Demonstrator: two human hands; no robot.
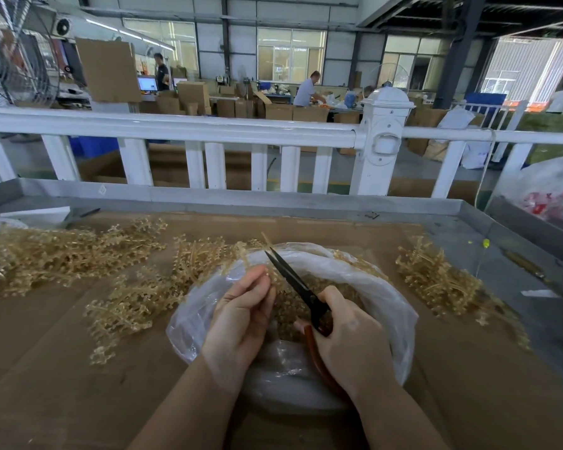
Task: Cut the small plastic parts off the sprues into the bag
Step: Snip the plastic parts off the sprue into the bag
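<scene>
Nearest the camera, two bare forearms reach over a clear plastic bag [384, 297] that sits open on the desk [62, 368]. The left hand [241, 316] pinches a tan sprue [267, 251] between thumb and fingertips, holding it above the bag's mouth. The right hand [348, 332] has its fingers curled round the reddish-brown handles of a pair of scissors [293, 277], whose dark blades stand slightly parted and point up and away beside the held sprue. Inside the bag lies a heap of small tan plastic parts [316, 284], the same colour as the sprues.

No writing or brand mark can be read anywhere.

The desk is covered with brown cardboard sheets. A large loose pile of sprues [62, 251] spreads across its left side, more lie just left of the bag, and a smaller pile [436, 280] sits to the right. A grey metal rim [273, 203] runs round the desk's far edge and right side. At the right edge stands another clear bag [553, 193] with red and white contents, too blurred to identify.

Beyond the desk runs a white railing [176, 128] with a domed post [384, 138]. Past it, a factory hall shows stacked cardboard boxes [192, 95], two people at work, a large fan [17, 53] at far left and tall windows [290, 53].
</scene>
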